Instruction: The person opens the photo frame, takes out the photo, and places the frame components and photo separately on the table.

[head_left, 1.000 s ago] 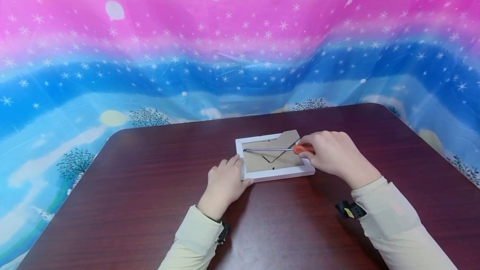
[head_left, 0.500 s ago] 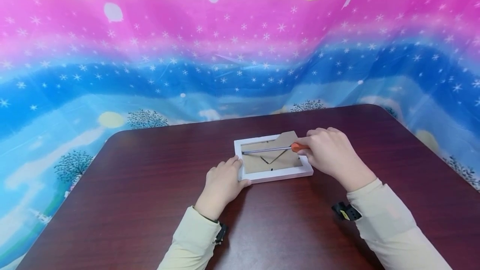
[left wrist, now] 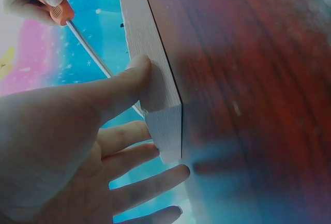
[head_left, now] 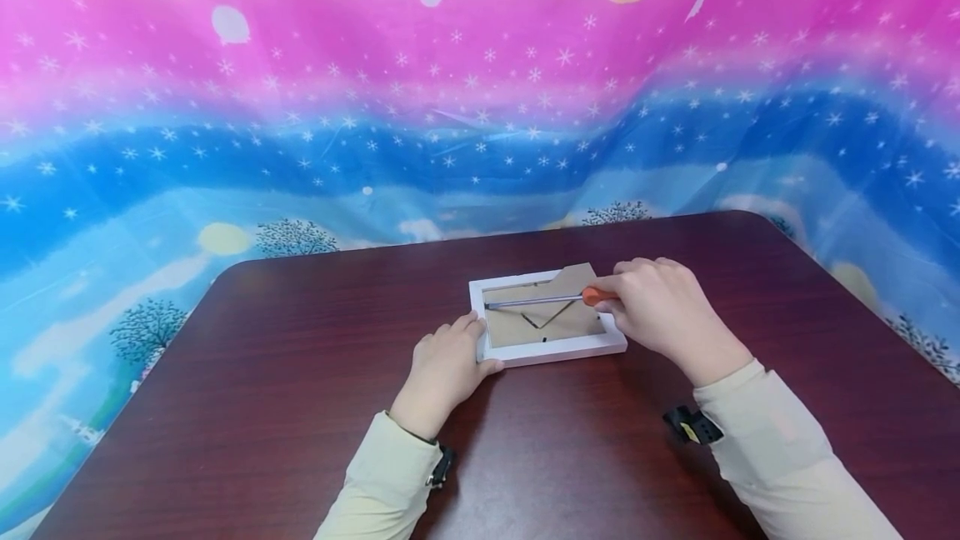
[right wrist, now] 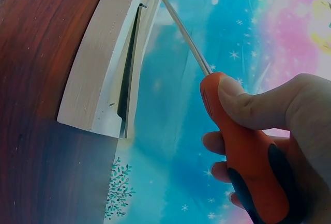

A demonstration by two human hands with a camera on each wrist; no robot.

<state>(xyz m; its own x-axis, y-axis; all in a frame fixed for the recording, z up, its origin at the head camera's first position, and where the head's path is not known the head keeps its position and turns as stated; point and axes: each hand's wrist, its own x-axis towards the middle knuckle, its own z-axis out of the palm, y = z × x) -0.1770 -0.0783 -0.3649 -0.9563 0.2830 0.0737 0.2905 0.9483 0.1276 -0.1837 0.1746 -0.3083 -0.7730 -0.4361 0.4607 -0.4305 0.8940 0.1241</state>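
A white picture frame (head_left: 564, 350) lies face down on the table, its brown backing board (head_left: 517, 329) showing with a cardboard stand (head_left: 576, 277) on it. Several small dark tabs sit along the inner edge. My right hand (head_left: 663, 315) grips the orange and black handle of a screwdriver (right wrist: 240, 151). The metal shaft slants across the board, and its tip meets the frame's left inner edge. At the frame's near left corner rests my left hand (head_left: 442, 369). Its thumb presses the near side, and its fingers, straight and spread in the left wrist view, touch the short end.
The frame stands on a dark reddish-brown wooden table (head_left: 300, 373) with rounded far corners. Behind it hangs a pink and blue cloth (head_left: 450, 107) with snowflakes and trees. Each forearm wears a black strap (head_left: 693, 423) at the light sleeve.
The screwdriver's handle has dipped slightly and shifted a little left with my right hand; the tip stays at the left inner edge. My left hand keeps its place on the frame.
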